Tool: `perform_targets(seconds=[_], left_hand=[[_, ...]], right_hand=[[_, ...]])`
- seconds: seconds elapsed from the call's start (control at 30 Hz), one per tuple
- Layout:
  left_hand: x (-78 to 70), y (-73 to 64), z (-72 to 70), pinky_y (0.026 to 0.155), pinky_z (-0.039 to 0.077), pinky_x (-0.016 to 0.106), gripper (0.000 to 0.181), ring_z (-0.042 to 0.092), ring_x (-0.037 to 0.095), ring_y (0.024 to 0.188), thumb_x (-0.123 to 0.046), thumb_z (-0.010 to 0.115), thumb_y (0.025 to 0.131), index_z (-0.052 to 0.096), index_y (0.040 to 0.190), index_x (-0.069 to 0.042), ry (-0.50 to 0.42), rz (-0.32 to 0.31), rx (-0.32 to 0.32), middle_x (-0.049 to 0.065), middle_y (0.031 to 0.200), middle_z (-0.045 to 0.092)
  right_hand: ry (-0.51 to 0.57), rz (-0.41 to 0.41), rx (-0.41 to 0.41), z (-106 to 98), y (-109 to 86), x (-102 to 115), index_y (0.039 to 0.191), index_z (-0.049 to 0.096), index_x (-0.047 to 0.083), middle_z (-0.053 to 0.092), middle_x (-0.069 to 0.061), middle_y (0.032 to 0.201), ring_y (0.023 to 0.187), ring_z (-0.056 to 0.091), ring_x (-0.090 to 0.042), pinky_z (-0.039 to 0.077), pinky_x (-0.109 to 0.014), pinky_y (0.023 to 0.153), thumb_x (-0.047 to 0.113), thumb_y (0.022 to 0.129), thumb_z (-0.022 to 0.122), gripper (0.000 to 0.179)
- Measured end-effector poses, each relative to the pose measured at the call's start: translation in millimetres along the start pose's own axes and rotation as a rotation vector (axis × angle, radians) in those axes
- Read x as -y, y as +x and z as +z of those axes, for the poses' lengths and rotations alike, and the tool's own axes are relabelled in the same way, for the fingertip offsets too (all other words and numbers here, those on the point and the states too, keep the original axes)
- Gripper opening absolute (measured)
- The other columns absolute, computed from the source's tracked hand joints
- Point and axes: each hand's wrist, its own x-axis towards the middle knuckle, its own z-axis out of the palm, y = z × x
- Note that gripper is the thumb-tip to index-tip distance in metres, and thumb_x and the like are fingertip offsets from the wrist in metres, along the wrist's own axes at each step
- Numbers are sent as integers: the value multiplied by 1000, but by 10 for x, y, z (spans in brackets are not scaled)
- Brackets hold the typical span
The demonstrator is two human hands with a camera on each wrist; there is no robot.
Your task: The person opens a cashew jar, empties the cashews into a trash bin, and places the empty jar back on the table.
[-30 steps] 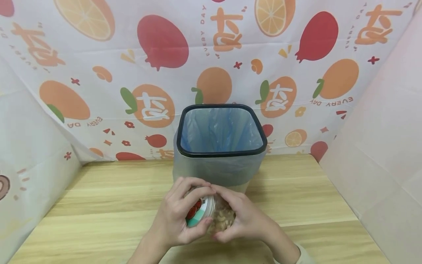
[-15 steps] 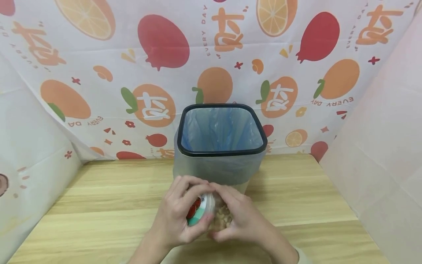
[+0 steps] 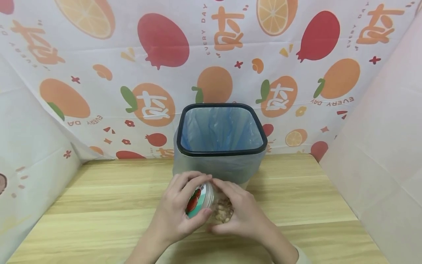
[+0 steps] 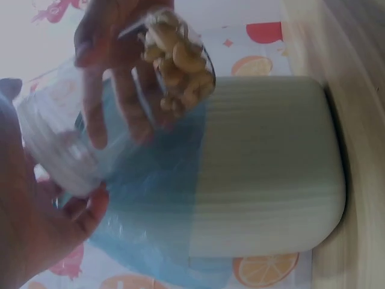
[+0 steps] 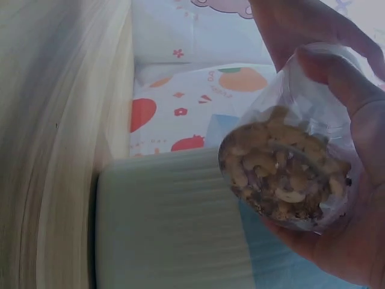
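Observation:
A clear plastic jar (image 3: 223,211) with cashew nuts in its bottom is held tilted in front of the bin. My left hand (image 3: 178,209) grips the jar's lid (image 3: 196,201), which has a green, white and red printed top; fingers lie over the upper edge, the thumb below. Round the jar's body curls my right hand (image 3: 242,209), its palm covering the far end. In the right wrist view the nuts (image 5: 283,168) are heaped against the jar's base. The left wrist view shows the ridged screw rim (image 4: 60,153) beside the left fingers.
Just beyond the hands stands a pale bin (image 4: 264,168) with a black rim (image 3: 221,152) and a bluish plastic liner (image 3: 219,128). It rests on a wood-grain table (image 3: 115,205). A fruit-print cloth (image 3: 230,47) hangs behind, with pale cloth at both sides.
Both hands have shifted slightly upward in the head view with the jar. The lid's printed top has turned, and its red picture now shows larger.

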Motion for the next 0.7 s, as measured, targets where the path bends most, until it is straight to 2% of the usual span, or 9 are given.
perform_targets(seconds=[0.13, 0.23, 0.3, 0.4, 0.53, 0.7], left_hand=[[25, 26, -65, 79, 51, 30, 57, 52, 17, 109, -55, 63, 92, 60, 137, -19, -73, 86, 68, 1, 131, 59], [22, 46, -96, 79, 50, 28, 56, 52, 17, 108, -56, 62, 92, 62, 134, -18, -126, 162, 81, 3, 127, 59], [15, 56, -110, 77, 48, 26, 56, 52, 17, 104, -56, 61, 92, 63, 132, -18, -146, 198, 77, 3, 123, 60], [7, 72, -121, 77, 47, 24, 56, 52, 17, 101, -58, 58, 93, 64, 130, -17, -147, 225, 57, 5, 120, 60], [5, 93, -117, 77, 46, 22, 54, 52, 17, 99, -56, 60, 92, 65, 128, -16, -141, 225, 42, 4, 118, 61], [8, 92, -92, 78, 43, 19, 50, 53, 17, 97, -53, 62, 92, 67, 124, -15, -132, 212, 19, 4, 116, 61]], right_hand=[[209, -15, 77, -42, 16, -31, 150, 40, 31, 55, 14, 139, 120, 58, -9, 52, -35, 99, 38, 65, 94, 101], [350, -43, 153, -69, 26, -51, 150, 40, 29, 56, 9, 139, 120, 60, -14, 51, -35, 100, 40, 67, 93, 99], [398, -57, 191, -77, 29, -53, 151, 39, 27, 56, 8, 140, 122, 59, -15, 50, -35, 102, 40, 68, 92, 99], [415, -72, 206, -77, 37, -41, 151, 38, 26, 55, 7, 141, 123, 58, -16, 49, -35, 103, 37, 68, 93, 101], [403, -77, 185, -68, 43, -20, 151, 39, 26, 55, 6, 141, 123, 59, -16, 49, -35, 103, 31, 66, 95, 102], [338, -45, 131, -40, 18, 20, 150, 39, 29, 56, 9, 138, 117, 61, -13, 52, -34, 99, 36, 66, 94, 101]])
